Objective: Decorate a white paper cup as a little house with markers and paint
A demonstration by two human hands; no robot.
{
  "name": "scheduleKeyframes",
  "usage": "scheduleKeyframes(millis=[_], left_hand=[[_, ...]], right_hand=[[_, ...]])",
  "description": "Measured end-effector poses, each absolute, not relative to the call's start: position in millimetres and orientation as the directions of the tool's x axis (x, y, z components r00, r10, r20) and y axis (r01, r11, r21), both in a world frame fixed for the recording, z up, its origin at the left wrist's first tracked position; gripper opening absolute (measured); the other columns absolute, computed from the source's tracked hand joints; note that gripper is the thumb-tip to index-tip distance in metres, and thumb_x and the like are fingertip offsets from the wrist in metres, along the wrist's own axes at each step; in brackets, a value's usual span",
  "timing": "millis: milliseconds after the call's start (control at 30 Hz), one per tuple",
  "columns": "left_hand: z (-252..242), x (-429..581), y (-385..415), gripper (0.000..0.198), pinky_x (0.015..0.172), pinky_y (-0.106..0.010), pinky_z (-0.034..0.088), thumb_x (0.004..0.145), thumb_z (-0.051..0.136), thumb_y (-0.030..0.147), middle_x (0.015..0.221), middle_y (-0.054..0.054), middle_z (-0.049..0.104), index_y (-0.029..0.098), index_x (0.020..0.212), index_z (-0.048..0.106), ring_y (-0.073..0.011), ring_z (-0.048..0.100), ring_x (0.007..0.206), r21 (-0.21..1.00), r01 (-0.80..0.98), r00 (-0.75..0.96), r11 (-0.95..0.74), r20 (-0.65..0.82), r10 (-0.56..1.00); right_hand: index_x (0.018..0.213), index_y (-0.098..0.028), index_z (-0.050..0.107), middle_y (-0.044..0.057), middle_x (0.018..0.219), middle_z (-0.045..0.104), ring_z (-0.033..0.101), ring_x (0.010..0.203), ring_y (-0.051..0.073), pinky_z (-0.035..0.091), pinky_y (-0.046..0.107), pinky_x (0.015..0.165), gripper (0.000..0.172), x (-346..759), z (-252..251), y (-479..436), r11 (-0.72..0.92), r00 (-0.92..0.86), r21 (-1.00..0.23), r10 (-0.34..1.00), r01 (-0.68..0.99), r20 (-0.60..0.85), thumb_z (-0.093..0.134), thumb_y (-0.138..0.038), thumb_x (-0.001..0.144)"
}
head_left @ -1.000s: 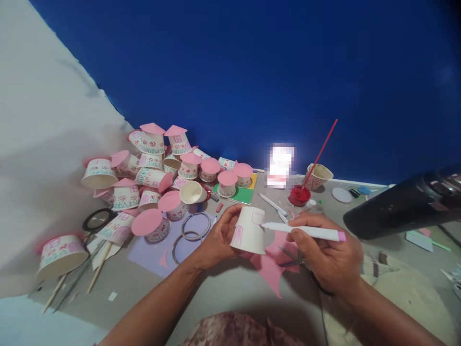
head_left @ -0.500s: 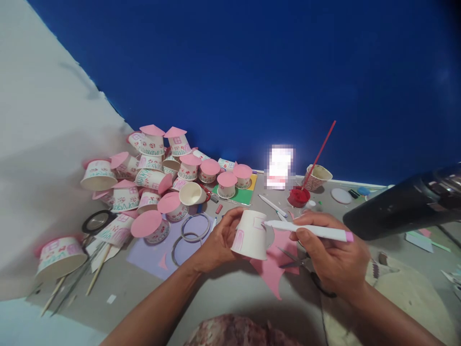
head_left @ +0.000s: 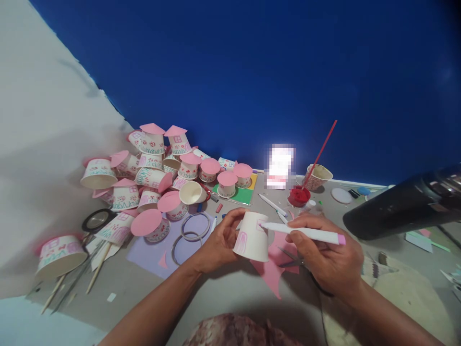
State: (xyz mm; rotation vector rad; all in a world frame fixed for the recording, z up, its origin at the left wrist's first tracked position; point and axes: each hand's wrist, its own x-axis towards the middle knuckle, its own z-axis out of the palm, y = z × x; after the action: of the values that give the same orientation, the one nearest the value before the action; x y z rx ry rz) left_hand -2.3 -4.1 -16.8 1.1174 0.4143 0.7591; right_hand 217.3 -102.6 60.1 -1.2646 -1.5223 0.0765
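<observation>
My left hand [head_left: 218, 240] grips a white paper cup [head_left: 252, 236] held upside down, with a pink door drawn low on its side and a pink window outline near its top. My right hand [head_left: 326, 257] pinches a white marker with a pink end cap [head_left: 306, 233], and its tip rests on the cup at the window. Pink paper scraps [head_left: 272, 271] and scissors [head_left: 293, 259] lie under my hands on the grey table [head_left: 144, 288].
A heap of decorated cups with pink paper roofs [head_left: 154, 168] fills the back left. Tape rings [head_left: 194, 228] lie on lilac paper. A red paint pot [head_left: 298, 196], a cup with a red stick [head_left: 317, 175] and a black cylinder [head_left: 403, 206] stand right.
The cup has tilted and turned slightly in my left hand. The marker tip moved a little along the window outline. Everything else stays put.
</observation>
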Motion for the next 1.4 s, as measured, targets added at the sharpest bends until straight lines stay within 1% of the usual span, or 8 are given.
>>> scheduleKeyframes(millis=[133,300,533,733,867,1000,1167,1400], left_hand=[[-10.4,-2.3,-2.5,0.088,0.103,-0.038,0.052,0.056,0.102,0.011,0.138,-0.011,0.069,0.031,0.134,0.065,-0.0285,0.069,0.121,0.914,-0.333,0.684,0.233,0.064,0.727],[-7.8,-3.3,-1.4,0.088,0.102,-0.038,0.054,0.056,0.102,0.01,0.137,-0.012,0.07,0.03,0.134,0.064,-0.0298,0.069,0.122,0.917,-0.327,0.687,0.228,0.065,0.724],[-12.7,-3.9,-2.8,0.087,0.098,-0.035,0.055,0.06,0.099,0.006,0.137,-0.011,0.071,0.032,0.135,0.062,-0.0257,0.073,0.116,0.899,-0.346,0.709,0.268,0.063,0.703],[-14.2,-2.0,-4.0,0.086,0.1,-0.034,0.055,0.059,0.099,0.005,0.141,-0.013,0.069,0.03,0.135,0.064,-0.0274,0.07,0.123,0.907,-0.345,0.699,0.242,0.076,0.711],[-15.2,-2.3,-4.2,0.087,0.097,-0.034,0.056,0.059,0.1,0.008,0.142,-0.015,0.068,0.028,0.136,0.064,-0.0292,0.07,0.124,0.899,-0.356,0.7,0.254,0.077,0.71],[-14.5,-2.7,-4.3,0.085,0.101,-0.035,0.055,0.058,0.1,0.007,0.142,-0.014,0.067,0.028,0.134,0.067,-0.0289,0.069,0.125,0.91,-0.344,0.685,0.233,0.074,0.725],[-12.6,-3.0,-2.8,0.086,0.097,-0.032,0.057,0.056,0.1,0.007,0.138,-0.011,0.067,0.03,0.132,0.067,-0.0254,0.07,0.118,0.913,-0.344,0.674,0.217,0.079,0.734],[-11.3,-3.5,-1.3,0.088,0.098,-0.033,0.056,0.053,0.102,0.007,0.138,-0.01,0.068,0.03,0.131,0.068,-0.0263,0.07,0.117,0.931,-0.312,0.656,0.188,0.068,0.752]], right_hand=[[0.092,-0.025,0.075,0.0,0.081,0.082,0.078,0.068,0.018,0.064,0.026,0.067,0.01,218.8,61.7,-103.1,0.392,0.201,-0.618,0.711,0.682,0.674,0.068,-0.019,0.096],[0.09,-0.025,0.074,-0.001,0.08,0.082,0.078,0.065,0.016,0.062,0.023,0.063,0.011,221.5,64.1,-103.7,0.376,0.206,-0.624,0.722,0.685,0.66,0.067,-0.02,0.097],[0.089,-0.025,0.076,0.0,0.078,0.081,0.079,0.069,0.017,0.062,0.025,0.066,0.013,221.1,63.1,-104.6,0.327,0.247,-0.623,0.713,0.711,0.656,0.067,-0.024,0.098],[0.093,-0.024,0.077,0.002,0.082,0.083,0.075,0.06,0.017,0.063,0.028,0.063,0.01,220.8,59.3,-105.4,0.344,0.253,-0.655,0.725,0.673,0.64,0.069,-0.027,0.098],[0.091,-0.024,0.077,0.001,0.08,0.082,0.075,0.057,0.017,0.061,0.027,0.058,0.012,221.3,58.3,-104.4,0.348,0.244,-0.659,0.733,0.667,0.634,0.069,-0.028,0.098],[0.091,-0.024,0.076,0.002,0.079,0.082,0.074,0.058,0.017,0.061,0.027,0.059,0.011,221.4,59.4,-103.2,0.347,0.237,-0.65,0.734,0.676,0.637,0.068,-0.027,0.099],[0.088,-0.024,0.074,-0.001,0.073,0.079,0.076,0.065,0.017,0.061,0.025,0.061,0.012,220.2,65.1,-102.9,0.4,0.175,-0.631,0.737,0.665,0.653,0.066,-0.021,0.097],[0.084,-0.023,0.075,0.0,0.07,0.078,0.075,0.061,0.018,0.059,0.027,0.058,0.014,219.9,65.6,-102.9,0.408,0.16,-0.649,0.757,0.642,0.634,0.066,-0.023,0.096]])
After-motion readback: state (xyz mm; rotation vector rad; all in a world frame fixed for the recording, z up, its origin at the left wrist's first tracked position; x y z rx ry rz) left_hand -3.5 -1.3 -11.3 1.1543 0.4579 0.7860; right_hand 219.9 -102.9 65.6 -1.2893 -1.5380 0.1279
